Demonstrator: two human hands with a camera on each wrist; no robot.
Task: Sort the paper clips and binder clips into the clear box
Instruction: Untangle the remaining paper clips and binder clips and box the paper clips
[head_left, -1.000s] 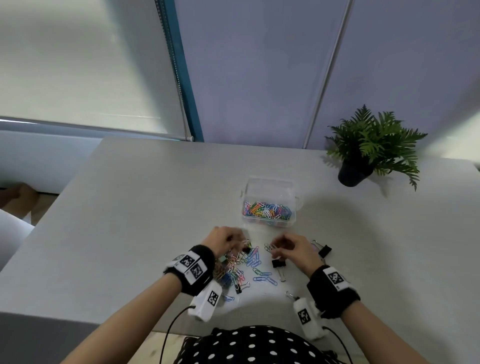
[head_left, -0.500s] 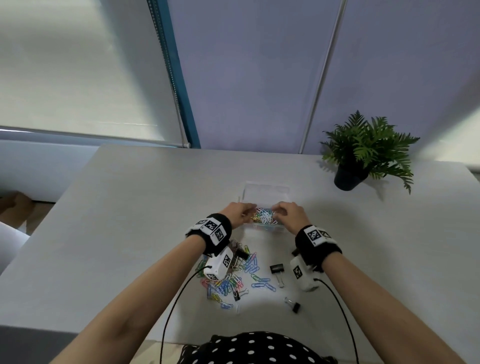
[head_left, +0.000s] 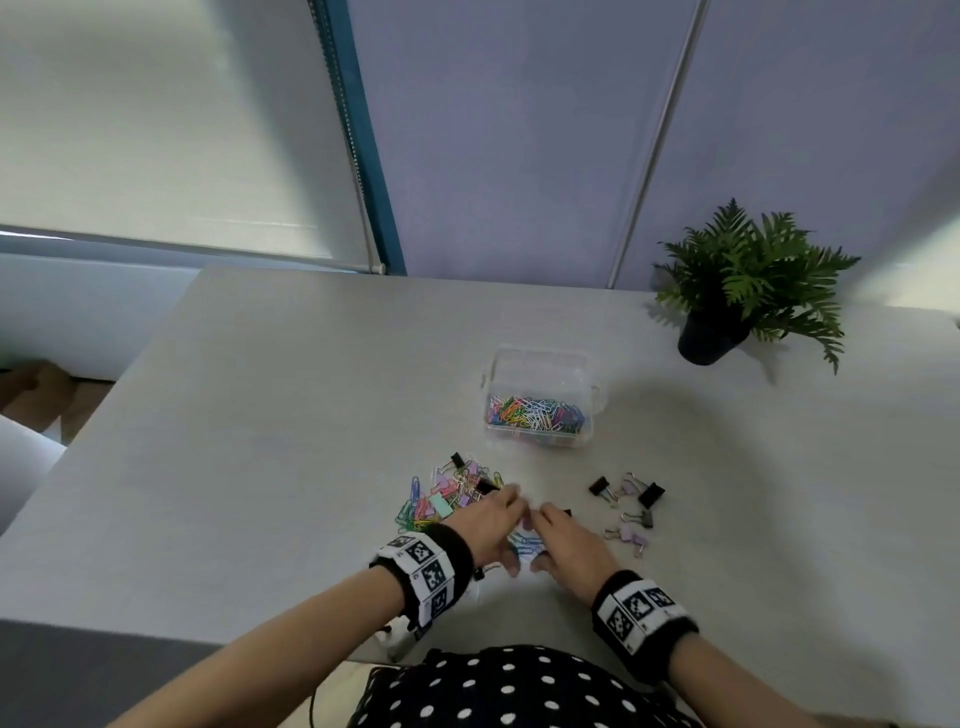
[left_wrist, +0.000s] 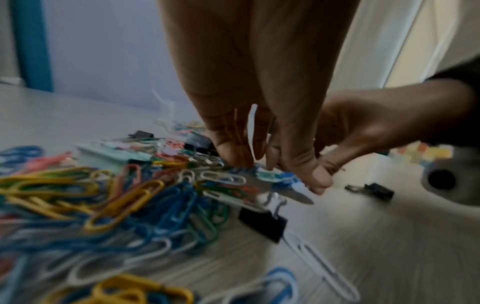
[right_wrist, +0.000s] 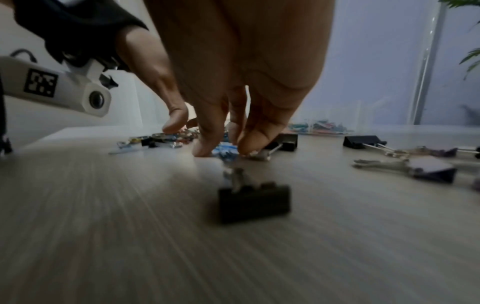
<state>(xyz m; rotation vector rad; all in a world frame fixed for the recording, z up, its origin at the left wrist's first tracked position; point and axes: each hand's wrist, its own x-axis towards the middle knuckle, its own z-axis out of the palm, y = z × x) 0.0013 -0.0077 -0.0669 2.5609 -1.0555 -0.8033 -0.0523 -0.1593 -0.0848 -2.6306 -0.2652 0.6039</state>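
A clear box (head_left: 542, 359) holds several coloured paper clips and stands beyond the hands. On the table lies a mixed pile of paper clips and binder clips (head_left: 448, 492). Right of it is a small cluster of blue paper clips (head_left: 524, 543). My left hand (head_left: 488, 525) and right hand (head_left: 566, 545) meet over that cluster. In the left wrist view the left hand (left_wrist: 272, 170) pinches the blue clips (left_wrist: 281, 177) between thumb and curled fingers. In the right wrist view the right hand (right_wrist: 223, 148) pinches the same cluster (right_wrist: 225, 151) from the other side.
Several black and lilac binder clips (head_left: 629, 496) lie to the right of the hands. One black binder clip (right_wrist: 253, 202) sits close under the right wrist. A potted fern (head_left: 737, 291) stands at the back right. The table's near edge runs just below my wrists.
Both hands have drawn back from the clear box to the clips on the near side of the table and closed on the blue cluster.
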